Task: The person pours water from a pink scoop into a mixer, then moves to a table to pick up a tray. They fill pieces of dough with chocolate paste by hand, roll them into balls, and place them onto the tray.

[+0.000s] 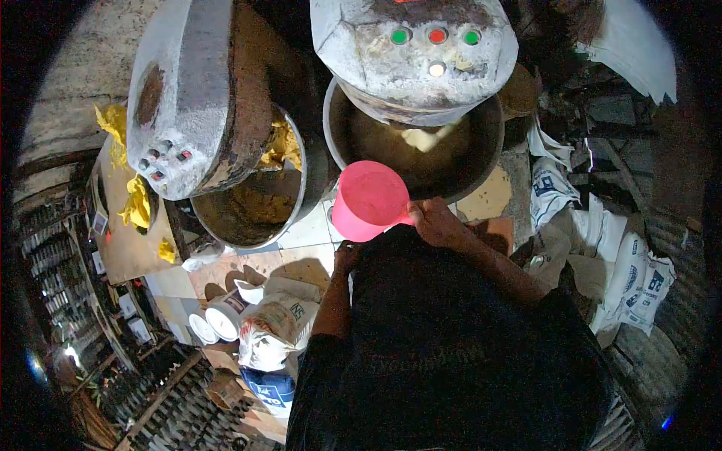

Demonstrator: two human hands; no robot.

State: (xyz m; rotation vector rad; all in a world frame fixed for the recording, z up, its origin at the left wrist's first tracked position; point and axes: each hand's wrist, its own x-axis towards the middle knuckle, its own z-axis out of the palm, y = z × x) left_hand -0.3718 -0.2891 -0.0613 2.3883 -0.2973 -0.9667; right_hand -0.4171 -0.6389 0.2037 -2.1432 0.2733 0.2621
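Note:
A pink handled jug (370,197) is held in front of my body, at the near left edge of the large round bowl (492,154). My right hand (434,220) is closed round its handle. On the jug's lower left side rests my left hand (347,258), its fingers partly hidden by the dark shirt and the jug. The jug's inside looks pink, and its contents cannot be made out. Above the bowl stands a worn white mixer head (421,75) with green and red buttons. Pale material (423,140) shows in the bowl under it.
At the left, a second mixer (184,98) stands over a bowl (299,177) with yellow dough. More yellow dough (137,203) lies on a board (124,252). White buckets (222,323) and sacks (280,319) stand at lower left, more sacks (639,282) at right.

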